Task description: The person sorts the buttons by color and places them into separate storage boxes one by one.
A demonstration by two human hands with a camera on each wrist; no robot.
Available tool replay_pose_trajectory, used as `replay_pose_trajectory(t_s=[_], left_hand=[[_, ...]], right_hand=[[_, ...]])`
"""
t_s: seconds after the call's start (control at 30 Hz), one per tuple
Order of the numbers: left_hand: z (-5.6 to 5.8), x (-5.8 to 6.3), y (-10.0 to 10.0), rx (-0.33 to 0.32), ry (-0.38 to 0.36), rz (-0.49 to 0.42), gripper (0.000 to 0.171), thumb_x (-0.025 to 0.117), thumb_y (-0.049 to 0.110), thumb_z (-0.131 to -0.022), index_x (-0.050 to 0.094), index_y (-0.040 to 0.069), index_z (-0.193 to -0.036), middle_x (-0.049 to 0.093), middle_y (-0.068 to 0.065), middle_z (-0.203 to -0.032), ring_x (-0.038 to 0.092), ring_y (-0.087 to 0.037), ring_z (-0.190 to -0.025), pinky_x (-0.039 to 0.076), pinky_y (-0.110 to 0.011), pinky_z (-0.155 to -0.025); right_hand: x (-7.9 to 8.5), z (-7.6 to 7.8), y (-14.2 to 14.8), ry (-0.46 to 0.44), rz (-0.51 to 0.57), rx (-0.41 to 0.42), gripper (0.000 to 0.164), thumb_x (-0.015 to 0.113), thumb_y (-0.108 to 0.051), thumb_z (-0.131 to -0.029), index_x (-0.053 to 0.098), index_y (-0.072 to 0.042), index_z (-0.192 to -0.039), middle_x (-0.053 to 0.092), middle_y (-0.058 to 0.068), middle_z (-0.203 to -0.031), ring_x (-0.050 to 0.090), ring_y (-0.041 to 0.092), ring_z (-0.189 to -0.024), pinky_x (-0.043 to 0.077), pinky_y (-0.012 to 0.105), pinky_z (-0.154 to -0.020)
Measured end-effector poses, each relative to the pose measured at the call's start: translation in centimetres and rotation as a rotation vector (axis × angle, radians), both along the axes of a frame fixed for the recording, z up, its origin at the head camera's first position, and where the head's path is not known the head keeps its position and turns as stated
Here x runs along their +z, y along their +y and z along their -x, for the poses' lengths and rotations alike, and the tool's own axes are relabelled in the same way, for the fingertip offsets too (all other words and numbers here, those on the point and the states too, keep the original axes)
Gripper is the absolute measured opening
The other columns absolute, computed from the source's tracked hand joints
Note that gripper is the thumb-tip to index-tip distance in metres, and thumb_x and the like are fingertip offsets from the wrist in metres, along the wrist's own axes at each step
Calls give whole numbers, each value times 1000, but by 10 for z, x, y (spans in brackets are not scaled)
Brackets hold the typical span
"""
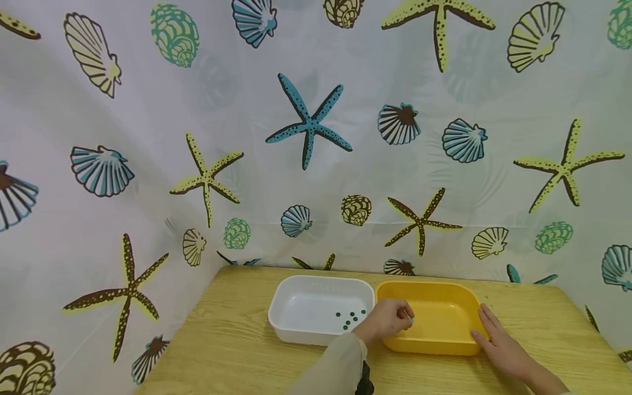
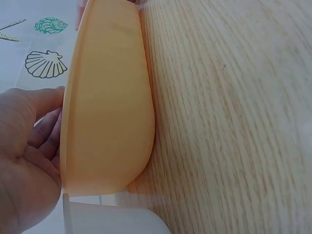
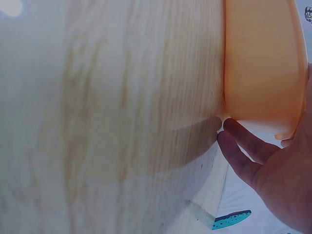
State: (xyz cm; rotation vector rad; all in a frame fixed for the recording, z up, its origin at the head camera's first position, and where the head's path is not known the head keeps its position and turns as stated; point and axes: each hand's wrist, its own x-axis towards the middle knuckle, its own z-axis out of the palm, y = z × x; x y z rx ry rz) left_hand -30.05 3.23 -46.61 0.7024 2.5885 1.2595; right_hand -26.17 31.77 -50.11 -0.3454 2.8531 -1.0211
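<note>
My left hand (image 1: 387, 318) is over the left end of the yellow tray (image 1: 429, 346), its fingers curled and pinching a small light-blue piece (image 1: 410, 319). Most of that piece is hidden by the fingers, so I cannot tell its kind. In the left wrist view the thumb and curled fingers (image 2: 48, 127) show right at the tray's rim. At the tray's right end rests my right hand (image 1: 504, 346), fingers extended along the outer wall. The right wrist view has its fingertips (image 3: 234, 127) low beside the tray's end, close to the tabletop.
Left of the yellow tray stands a white tray (image 1: 301, 333), with several small dark green discs (image 1: 348, 322) in its right part. Both sit on a wood-grain table (image 1: 237, 323). Behind rises a white curtain (image 1: 355, 159) printed with shells and starfish.
</note>
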Motion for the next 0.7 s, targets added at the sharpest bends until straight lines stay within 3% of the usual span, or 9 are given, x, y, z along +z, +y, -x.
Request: replay_pose_trajectory(t_s=[0.7], left_hand=[[5,1,3,19,30,8,8,65,9,-90,70,6,-95,59,7,-73,54,-6,-63,46,-20,-56]], right_hand=[[-1,1,2,31,13,8,77,41,-38,-101,7,16,-143,-2,33,-151,4,51,-135,10,66,-102]])
